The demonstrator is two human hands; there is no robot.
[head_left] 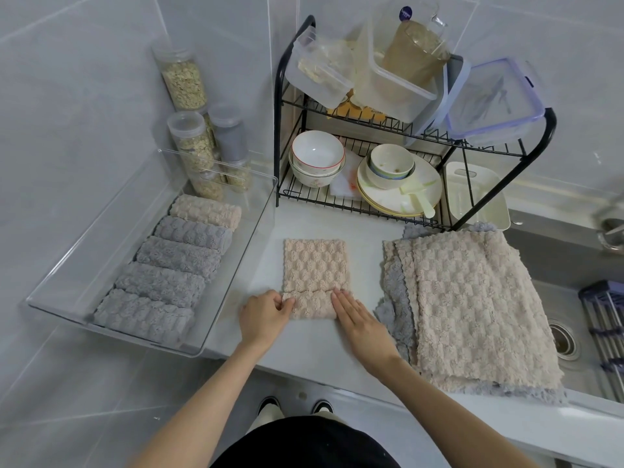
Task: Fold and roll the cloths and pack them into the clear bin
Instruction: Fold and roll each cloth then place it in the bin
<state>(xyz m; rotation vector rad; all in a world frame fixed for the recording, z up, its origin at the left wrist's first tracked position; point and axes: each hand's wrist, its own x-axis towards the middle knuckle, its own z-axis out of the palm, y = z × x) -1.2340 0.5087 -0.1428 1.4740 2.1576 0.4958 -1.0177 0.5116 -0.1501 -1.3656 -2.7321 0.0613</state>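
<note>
Now pinching the beige cloth [315, 265] at its rolled near edge with left hand [263, 315] fingers, pressing the right end under straight right hand [358, 319] fingers.

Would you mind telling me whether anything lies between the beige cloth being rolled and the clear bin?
Nothing visible does: only bare counter separates the beige cloth from the clear bin, though its side wall must be cleared.
</note>
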